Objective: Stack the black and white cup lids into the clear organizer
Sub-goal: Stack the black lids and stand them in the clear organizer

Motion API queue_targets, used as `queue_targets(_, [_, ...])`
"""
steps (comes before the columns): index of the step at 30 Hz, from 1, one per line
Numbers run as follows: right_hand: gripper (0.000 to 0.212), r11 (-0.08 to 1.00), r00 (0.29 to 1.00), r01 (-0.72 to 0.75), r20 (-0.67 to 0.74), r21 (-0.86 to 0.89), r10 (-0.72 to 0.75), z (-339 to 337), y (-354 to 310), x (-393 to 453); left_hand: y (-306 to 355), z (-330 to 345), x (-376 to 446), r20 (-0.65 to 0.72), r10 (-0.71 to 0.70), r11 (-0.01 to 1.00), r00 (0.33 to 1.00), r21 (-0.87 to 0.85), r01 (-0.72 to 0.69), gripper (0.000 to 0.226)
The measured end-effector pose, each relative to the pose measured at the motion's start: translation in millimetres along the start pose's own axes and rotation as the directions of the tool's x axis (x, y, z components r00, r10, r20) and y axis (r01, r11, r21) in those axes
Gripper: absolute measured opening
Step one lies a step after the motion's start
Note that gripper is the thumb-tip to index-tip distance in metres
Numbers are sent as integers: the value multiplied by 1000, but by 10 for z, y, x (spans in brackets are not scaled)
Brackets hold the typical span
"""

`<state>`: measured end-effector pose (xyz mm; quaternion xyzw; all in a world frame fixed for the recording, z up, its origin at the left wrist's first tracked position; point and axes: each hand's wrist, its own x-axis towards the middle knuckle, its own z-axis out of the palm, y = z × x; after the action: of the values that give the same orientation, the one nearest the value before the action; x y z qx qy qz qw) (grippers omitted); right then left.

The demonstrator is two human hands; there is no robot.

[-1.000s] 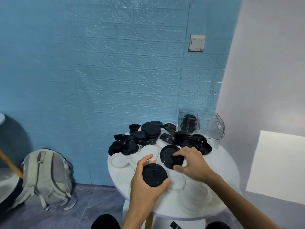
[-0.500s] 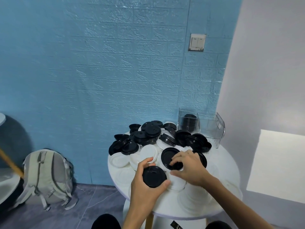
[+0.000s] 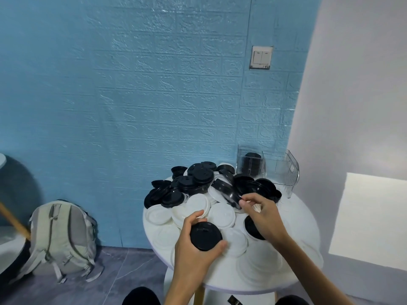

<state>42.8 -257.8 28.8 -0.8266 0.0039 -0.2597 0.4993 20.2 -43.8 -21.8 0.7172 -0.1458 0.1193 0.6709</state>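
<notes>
My left hand grips a short stack of black lids over the near side of the round white table. My right hand reaches to the heap, and its fingertips pinch the rim of a tilted black lid. Another black lid lies partly under that palm. Several loose black lids pile at the back. White lids are spread in front of them. The clear organizer stands at the back right, with a black stack in its left compartment.
The table stands against a blue brick-pattern wall with a light switch. A grey backpack leans on the floor to the left. Part of another table with a wooden leg shows at the far left. A pale wall is to the right.
My right hand has slid a flat black lid toward me and right, then moved its fingers up to the tilted black lid. My left hand and its stack stay nearly still.
</notes>
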Motion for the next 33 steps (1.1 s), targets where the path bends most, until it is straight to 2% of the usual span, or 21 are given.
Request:
queue_targets(3, [8,923,995,-97,10,372,101,-68,-220,-16,24,0,30,-7,4,1000,1000,-14,-4,89])
queue_targets(5, [16,827,984,-177,128,534,128,-73,-373,-56,55,-8,42,-1,14,1000,1000,-23,-14,94])
queue_targets(7, [25,734,941,-313,303,602,153,-49,-456,-109,101,-17,42,18,11,999,1000,-43,-10,99])
queue_targets(10, [31,661,825,-518,520,543,219,26,-421,-166,177,-23,33,59,17,997,998,-80,-12,105])
queue_targets(13, [28,655,744,-622,586,430,321,124,-349,-224,217,-17,20,94,25,995,995,-95,-16,113])
queue_targets(18, [35,705,743,-621,543,343,391,221,-472,-340,261,-9,15,108,24,998,994,-57,-18,112])
queue_targets(22, [27,787,739,-553,598,275,311,198,-617,-426,246,-15,8,86,26,999,996,-38,-23,104])
queue_targets(25, [32,678,685,-649,653,345,324,204,-623,-438,238,8,-25,49,50,998,998,-36,-48,98])
queue_targets(27, [37,654,685,-654,664,380,300,194,-621,-427,235,13,-36,39,70,997,997,-33,-69,96])
queue_targets(31, [57,662,700,-640,651,390,294,171,-604,-410,210,-26,-10,142,71,997,987,-47,-65,98])
queue_targets(33, [60,677,692,-639,657,365,299,169,-602,-404,223,-43,-14,141,95,995,985,-27,-92,94])
